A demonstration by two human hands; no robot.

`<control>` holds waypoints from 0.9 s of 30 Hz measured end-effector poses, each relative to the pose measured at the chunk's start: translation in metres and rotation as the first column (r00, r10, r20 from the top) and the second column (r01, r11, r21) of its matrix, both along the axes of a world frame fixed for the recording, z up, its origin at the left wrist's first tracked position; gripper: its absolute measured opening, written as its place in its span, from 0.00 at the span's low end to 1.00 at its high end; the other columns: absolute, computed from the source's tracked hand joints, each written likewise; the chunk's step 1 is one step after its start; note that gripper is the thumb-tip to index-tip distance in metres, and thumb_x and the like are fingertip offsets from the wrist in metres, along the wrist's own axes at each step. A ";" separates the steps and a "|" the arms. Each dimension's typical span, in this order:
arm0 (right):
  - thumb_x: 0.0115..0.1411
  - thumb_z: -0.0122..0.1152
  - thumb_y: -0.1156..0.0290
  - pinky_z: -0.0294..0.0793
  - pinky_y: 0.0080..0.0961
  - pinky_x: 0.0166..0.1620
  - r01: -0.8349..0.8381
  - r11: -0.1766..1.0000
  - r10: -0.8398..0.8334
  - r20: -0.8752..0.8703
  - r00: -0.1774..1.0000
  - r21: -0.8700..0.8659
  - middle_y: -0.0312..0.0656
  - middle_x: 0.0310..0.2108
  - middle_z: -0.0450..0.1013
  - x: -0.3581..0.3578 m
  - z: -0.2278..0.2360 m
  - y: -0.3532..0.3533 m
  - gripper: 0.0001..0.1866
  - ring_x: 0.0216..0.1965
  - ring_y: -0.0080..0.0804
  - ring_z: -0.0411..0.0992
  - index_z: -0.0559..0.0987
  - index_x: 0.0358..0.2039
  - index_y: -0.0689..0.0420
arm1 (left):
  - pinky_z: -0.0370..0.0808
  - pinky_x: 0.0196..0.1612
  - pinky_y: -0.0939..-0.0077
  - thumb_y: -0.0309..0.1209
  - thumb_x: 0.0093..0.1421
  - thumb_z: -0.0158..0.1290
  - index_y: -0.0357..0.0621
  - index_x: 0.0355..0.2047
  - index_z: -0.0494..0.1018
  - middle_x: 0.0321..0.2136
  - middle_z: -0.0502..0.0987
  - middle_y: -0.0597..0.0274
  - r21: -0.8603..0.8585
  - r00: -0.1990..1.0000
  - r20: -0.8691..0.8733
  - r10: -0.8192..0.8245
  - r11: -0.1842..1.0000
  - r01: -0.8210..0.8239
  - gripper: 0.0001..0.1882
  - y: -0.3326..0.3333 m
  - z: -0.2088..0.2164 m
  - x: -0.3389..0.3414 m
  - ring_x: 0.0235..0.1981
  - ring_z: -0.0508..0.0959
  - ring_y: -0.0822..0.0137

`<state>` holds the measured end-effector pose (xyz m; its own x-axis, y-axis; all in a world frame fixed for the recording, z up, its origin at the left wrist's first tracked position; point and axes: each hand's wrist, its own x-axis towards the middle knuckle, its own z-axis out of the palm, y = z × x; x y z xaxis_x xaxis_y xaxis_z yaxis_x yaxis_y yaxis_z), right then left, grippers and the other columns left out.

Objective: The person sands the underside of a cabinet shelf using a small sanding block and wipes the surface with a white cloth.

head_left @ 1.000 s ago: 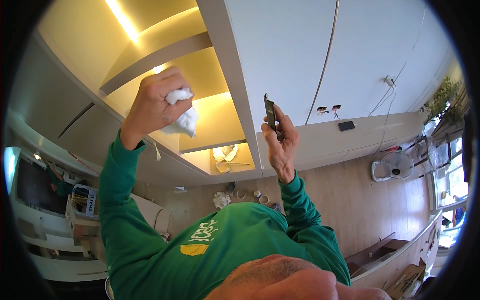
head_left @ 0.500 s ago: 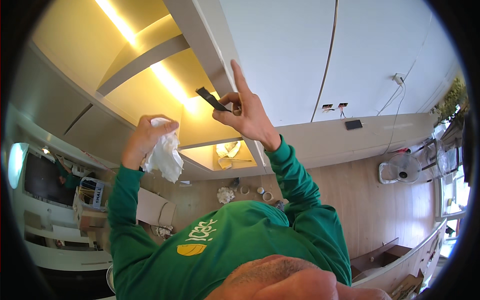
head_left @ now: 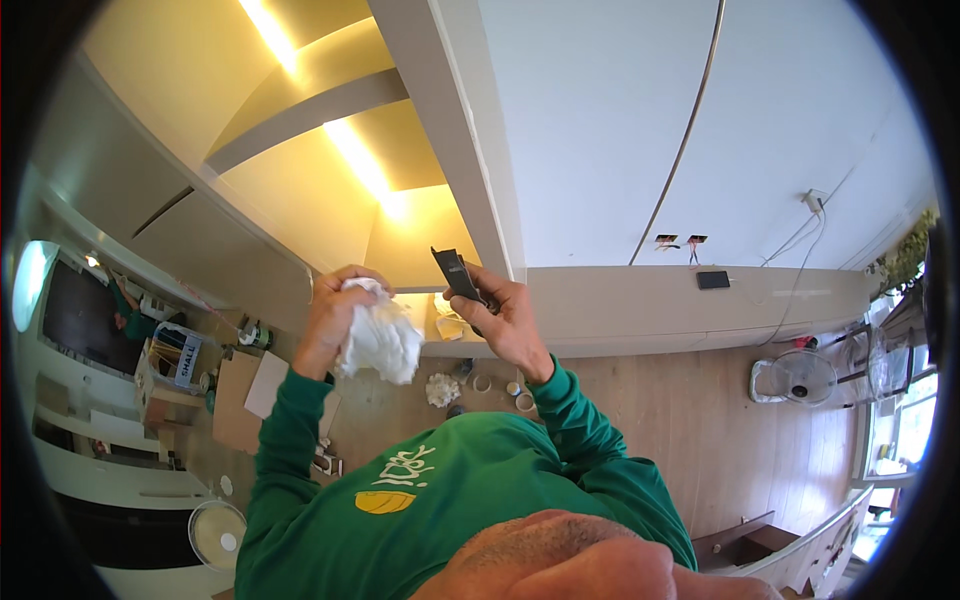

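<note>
A crumpled white cloth or paper wad [head_left: 385, 345] hangs from my left hand [head_left: 332, 315], whose fingers are closed round its top. My right hand [head_left: 512, 325] grips a flat black scraper-like tool [head_left: 458, 275], its wide end pointing up and to the left. The exact kind of tool is hard to make out. Both hands are raised in front of my chest, a short gap apart. Just beyond them stands a lit shelf unit [head_left: 310, 122], and its upright edge panel [head_left: 450, 120] rises above my right hand.
Yellowish crumpled material [head_left: 450, 318] lies in the low shelf compartment. On the floor are a white crumpled pile [head_left: 442, 390] and several small round containers. A white wall panel [head_left: 600, 110] has open sockets with wires. A fan [head_left: 805, 380] stands far right; another person [head_left: 128, 315] is far left.
My right hand has come down from the panel edge, its forefinger no longer stretched upward. My left hand has moved right with the white wad, so the hands are closer together.
</note>
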<state>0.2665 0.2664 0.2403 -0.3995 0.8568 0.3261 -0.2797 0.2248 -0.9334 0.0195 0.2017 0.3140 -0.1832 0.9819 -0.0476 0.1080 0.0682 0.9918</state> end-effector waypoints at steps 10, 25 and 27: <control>0.44 0.72 0.64 0.79 0.37 0.37 0.213 0.685 -0.457 0.182 0.871 0.697 0.43 0.46 0.77 -0.025 0.022 -0.028 0.31 0.33 0.45 0.79 0.81 0.53 0.51 | 0.78 0.52 0.69 0.29 0.57 0.63 0.30 0.53 0.75 0.44 0.81 0.52 0.087 0.962 0.271 0.017 0.995 -0.043 0.25 -0.004 -0.008 0.066 0.47 0.80 0.64; 0.61 0.63 0.72 0.76 0.31 0.38 -0.021 0.993 0.029 0.070 0.997 -0.113 0.54 0.36 0.79 -0.015 -0.030 -0.064 0.19 0.32 0.44 0.78 0.80 0.54 0.55 | 0.74 0.56 0.62 0.40 0.67 0.52 0.37 0.53 0.74 0.47 0.80 0.51 0.176 0.796 0.511 0.325 0.867 -0.467 0.22 0.008 -0.015 0.089 0.49 0.78 0.60; 0.62 0.61 0.76 0.75 0.29 0.37 -0.031 0.999 0.032 0.022 0.999 -0.035 0.50 0.35 0.80 -0.005 -0.041 -0.062 0.15 0.31 0.41 0.77 0.82 0.50 0.56 | 0.72 0.59 0.61 0.40 0.66 0.52 0.36 0.53 0.74 0.46 0.80 0.51 0.200 0.771 0.522 0.365 0.826 -0.527 0.22 0.008 -0.001 0.081 0.51 0.77 0.59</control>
<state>0.2611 0.2042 0.1995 -0.4333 0.8542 0.2875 -0.2652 0.1840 -0.9465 0.1008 0.2092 0.3128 -0.6414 0.7648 0.0610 -0.3085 -0.3298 0.8922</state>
